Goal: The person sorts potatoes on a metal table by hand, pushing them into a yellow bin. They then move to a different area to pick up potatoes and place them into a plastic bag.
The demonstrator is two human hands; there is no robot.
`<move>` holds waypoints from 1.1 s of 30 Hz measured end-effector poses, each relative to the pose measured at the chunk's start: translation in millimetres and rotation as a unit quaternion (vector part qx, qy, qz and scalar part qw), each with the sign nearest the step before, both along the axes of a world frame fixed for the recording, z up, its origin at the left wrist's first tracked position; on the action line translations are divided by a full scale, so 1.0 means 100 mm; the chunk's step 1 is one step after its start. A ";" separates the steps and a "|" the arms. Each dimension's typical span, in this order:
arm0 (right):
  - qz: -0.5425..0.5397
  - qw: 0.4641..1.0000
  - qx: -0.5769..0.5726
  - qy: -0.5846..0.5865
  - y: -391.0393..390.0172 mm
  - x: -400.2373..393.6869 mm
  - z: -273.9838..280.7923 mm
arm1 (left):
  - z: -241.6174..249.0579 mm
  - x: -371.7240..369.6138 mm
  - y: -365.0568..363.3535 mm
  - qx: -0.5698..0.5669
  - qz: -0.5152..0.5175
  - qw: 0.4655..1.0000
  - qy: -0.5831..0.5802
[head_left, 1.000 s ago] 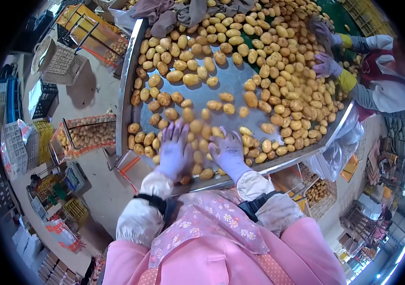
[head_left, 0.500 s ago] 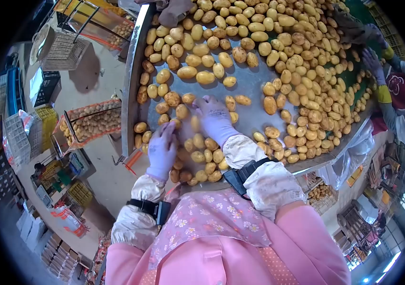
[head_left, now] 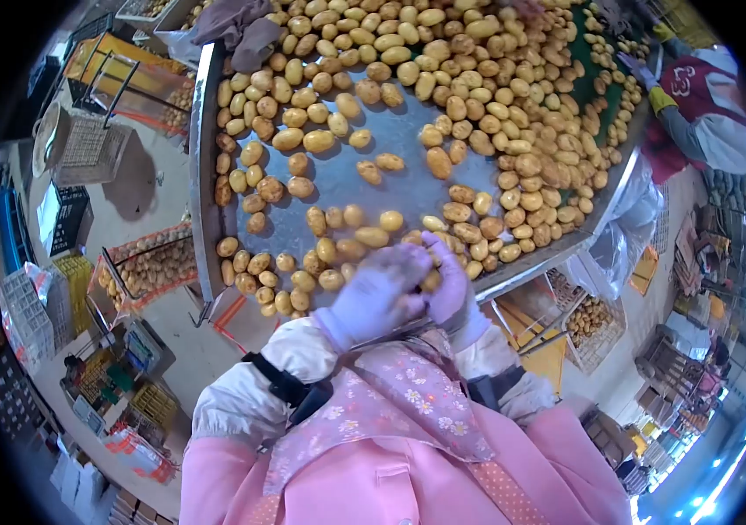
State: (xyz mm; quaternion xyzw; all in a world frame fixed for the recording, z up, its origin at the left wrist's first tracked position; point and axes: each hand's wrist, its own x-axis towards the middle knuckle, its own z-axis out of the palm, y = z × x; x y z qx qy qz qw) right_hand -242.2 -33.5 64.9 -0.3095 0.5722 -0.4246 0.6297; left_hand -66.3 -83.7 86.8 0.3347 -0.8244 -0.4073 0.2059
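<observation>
While L fingers [head_left: 406, 261] & R fingers [head_left: 441, 254] half-curl, potato [head_left: 431, 280] sits btwn.

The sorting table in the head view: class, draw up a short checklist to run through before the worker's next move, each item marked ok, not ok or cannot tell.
1. Both hands gloved: ok, left hand and right hand wear lavender gloves.
2. Potatoes near the hands: ok, some lie right beside them.
3. Potatoes spread evenly over the table: not ok, crowded toward the right, with bare metal in the middle.
4. Potato gripped firmly: cannot tell, the hands hide it.
5. Co-worker's hand apart from the worker's: ok, it is at the far right.
6. Cloth away from the hands: ok, far left corner.
</observation>
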 end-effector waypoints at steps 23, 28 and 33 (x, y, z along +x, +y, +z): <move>0.390 0.763 -0.059 0.512 0.11 0.36 -0.33 | -0.67 1.01 -0.18 0.129 0.303 0.942 -0.066; -0.001 0.999 0.041 0.019 0.42 0.38 -0.30 | 0.11 0.16 0.45 0.032 0.049 0.983 -0.175; -0.212 0.956 0.166 -0.120 0.65 -0.39 0.04 | -0.29 -0.06 0.51 0.044 0.007 0.999 0.006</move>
